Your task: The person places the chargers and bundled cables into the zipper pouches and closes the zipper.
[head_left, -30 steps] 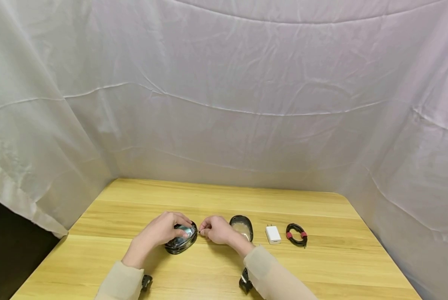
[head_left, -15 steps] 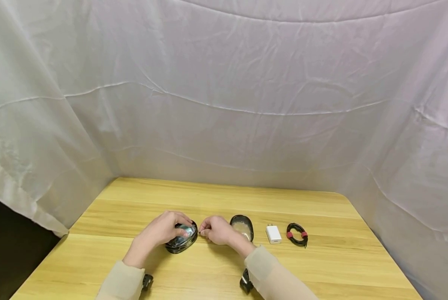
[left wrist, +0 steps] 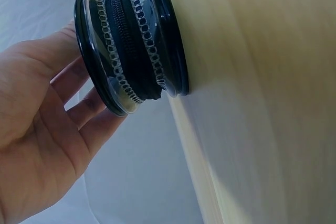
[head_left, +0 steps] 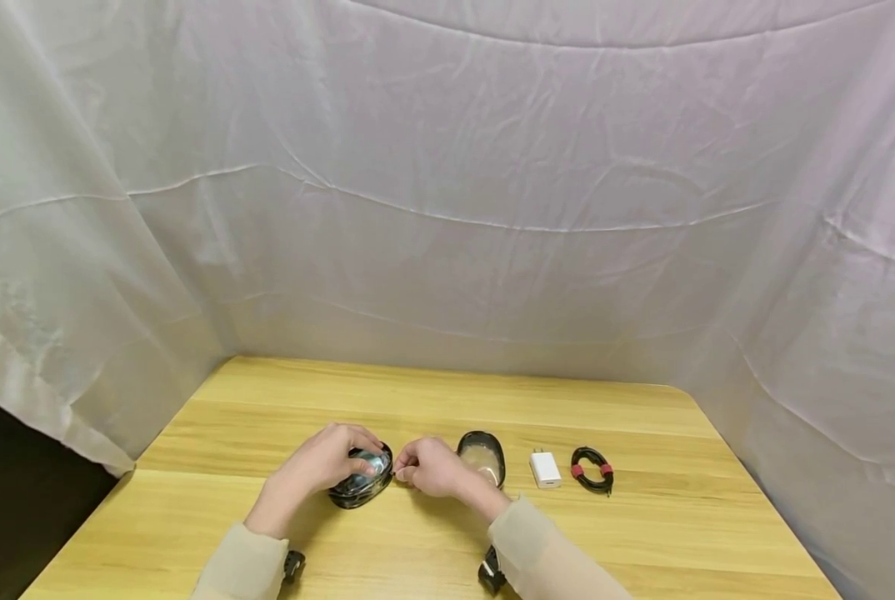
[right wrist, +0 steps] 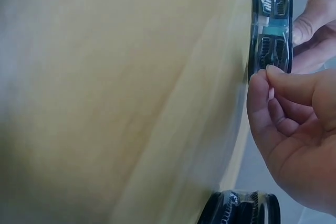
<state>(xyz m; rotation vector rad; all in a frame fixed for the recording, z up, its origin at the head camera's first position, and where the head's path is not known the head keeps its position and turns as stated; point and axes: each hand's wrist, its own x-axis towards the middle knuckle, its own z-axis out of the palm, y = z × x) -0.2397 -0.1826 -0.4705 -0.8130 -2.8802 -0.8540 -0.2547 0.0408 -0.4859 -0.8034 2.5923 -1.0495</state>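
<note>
A small oval zip case of clear plastic with black trim sits on the table, left of the middle. My left hand holds it from above, thumb and fingers spread over its top. In the left wrist view the black zipper runs along the side of the case. At the right end of the case my right hand has thumb and forefinger pinched together, right at the zipper in the right wrist view. The zipper pull between those fingertips is mostly hidden.
Just behind my right wrist lies a second clear oval case with black trim. Farther right are a white charger plug and a coiled black cable with red ties. A grey curtain surrounds the wooden table.
My right hand has shifted slightly left and toward me, with its fingertips now closer against the case. The left hand and the case have stayed in place.
</note>
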